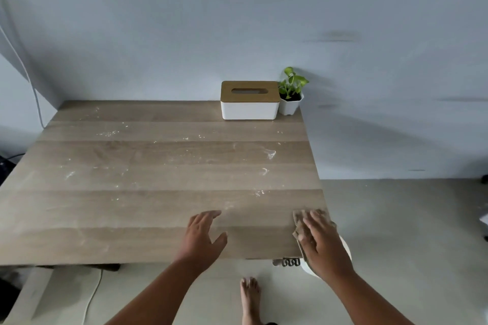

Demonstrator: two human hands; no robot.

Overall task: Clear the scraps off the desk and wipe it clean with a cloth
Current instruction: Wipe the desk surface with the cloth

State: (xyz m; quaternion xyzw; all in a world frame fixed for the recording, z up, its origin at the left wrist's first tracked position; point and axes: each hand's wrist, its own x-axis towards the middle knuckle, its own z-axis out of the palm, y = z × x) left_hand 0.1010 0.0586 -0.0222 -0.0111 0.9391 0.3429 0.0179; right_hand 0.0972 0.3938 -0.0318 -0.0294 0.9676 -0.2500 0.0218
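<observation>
The wooden desk (pixel 132 192) carries white crumbs and dusty smears (pixel 270 153) scattered over its middle and back. A brownish cloth (pixel 299 221) lies at the desk's near right corner, and my right hand (pixel 320 240) presses flat on it with straight fingers. My left hand (pixel 202 235) hovers or rests open on the desk near the front edge, fingers spread, holding nothing. A white round container (pixel 346 248) shows below the desk's right corner, mostly hidden by my right hand.
A white tissue box with a wooden lid (pixel 249 100) and a small potted plant (pixel 290 97) stand at the back right by the wall. A cable (pixel 91 295) runs on the floor. My bare foot (pixel 250 298) stands below the front edge.
</observation>
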